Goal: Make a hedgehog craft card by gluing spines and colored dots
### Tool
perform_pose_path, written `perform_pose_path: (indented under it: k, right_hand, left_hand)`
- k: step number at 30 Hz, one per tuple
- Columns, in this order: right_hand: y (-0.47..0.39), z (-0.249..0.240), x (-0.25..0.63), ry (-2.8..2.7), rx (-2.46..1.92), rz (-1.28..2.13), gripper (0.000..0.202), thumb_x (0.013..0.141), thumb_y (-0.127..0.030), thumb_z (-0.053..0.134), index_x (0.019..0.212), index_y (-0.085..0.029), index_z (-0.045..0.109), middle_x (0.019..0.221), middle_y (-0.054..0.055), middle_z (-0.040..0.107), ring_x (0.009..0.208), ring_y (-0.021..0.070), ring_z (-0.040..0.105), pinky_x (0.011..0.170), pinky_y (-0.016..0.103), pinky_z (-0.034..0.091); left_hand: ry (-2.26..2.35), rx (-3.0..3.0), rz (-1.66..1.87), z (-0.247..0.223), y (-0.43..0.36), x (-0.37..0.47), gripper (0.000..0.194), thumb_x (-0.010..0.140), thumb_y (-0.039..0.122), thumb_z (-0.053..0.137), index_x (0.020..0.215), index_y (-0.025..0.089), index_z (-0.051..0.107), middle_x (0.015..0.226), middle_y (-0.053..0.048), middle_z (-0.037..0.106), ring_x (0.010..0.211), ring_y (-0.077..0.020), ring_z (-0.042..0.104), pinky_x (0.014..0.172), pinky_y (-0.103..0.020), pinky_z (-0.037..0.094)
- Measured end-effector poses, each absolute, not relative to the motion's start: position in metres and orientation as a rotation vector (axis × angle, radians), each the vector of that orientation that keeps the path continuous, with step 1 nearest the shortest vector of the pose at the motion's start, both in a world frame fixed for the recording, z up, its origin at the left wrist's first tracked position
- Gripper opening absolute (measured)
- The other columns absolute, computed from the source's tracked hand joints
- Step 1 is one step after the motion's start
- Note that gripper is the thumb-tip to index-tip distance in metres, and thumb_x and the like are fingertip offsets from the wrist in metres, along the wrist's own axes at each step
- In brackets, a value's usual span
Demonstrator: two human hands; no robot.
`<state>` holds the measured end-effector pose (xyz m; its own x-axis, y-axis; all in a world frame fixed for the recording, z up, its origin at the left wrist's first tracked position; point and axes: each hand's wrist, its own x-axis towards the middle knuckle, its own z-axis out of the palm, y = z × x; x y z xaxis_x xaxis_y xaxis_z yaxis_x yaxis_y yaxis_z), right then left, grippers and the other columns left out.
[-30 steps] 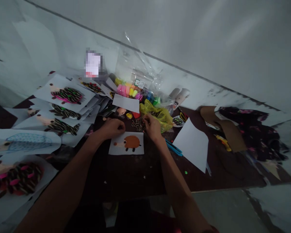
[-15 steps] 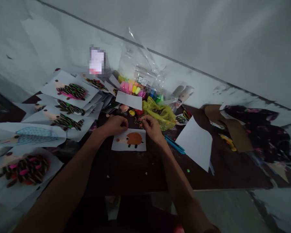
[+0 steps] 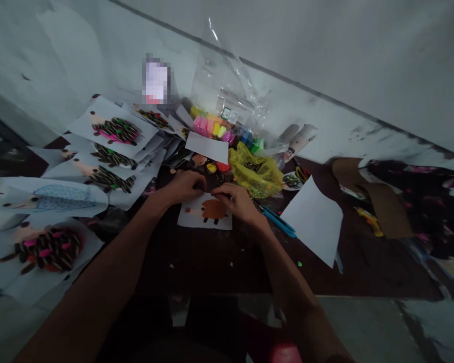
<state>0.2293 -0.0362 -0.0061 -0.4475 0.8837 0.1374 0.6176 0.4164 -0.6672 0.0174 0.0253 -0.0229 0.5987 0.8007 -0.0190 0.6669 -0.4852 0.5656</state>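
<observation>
Hedgehog card [image 3: 205, 212] lies on the table [image 3: 208, 267], seven o'clock from the nearer right hand [image 3: 239, 200], long axis nine-to-three; right fingertips bunch, left hand [image 3: 186, 186] curls, grasp on anything indiscernible.

Dark table [image 3: 212, 262] w/ yellow bag [image 3: 255, 174]; seeds [image 3: 224, 177], hedgehog pic [image 3: 214, 209], blue tool [image 3: 278, 221] nr bag; pic pile [image 3: 115, 130] well L of it.

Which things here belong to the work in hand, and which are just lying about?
Likely the work's:
hedgehog picture, right hand at its top edge
loose seeds just beyond
yellow bag

Likely just lying about:
brown cardboard
dark patterned cloth
</observation>
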Motion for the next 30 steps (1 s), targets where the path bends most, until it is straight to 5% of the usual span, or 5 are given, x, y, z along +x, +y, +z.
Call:
perform_pose_path:
  k: [12,30]
  right_hand:
    - [-0.044,-0.02,0.219,-2.16,-1.286,0.663,0.023,0.092,-0.01,0.06,0.096,-0.021,0.08,0.097,0.005,0.074,0.092,0.0178,0.068,0.082,0.028,0.049]
    - [-0.05,-0.03,0.211,-2.248,-1.375,0.484,0.01,0.096,-0.019,0.065,0.092,-0.021,0.074,0.091,0.004,0.071,0.088,0.0179,0.062,0.081,0.028,0.043]
  left_hand:
    - [1.151,2.293,0.289,-0.024,0.026,0.017,0.027,0.077,0.023,0.06,0.094,0.017,0.08,0.09,-0.007,0.077,0.078,-0.0211,0.067,0.073,-0.03,0.047]
    - [1.159,2.258,0.305,-0.023,0.025,0.016,0.024,0.077,0.018,0.061,0.094,0.018,0.079,0.091,-0.005,0.079,0.079,-0.0192,0.068,0.072,-0.027,0.046]
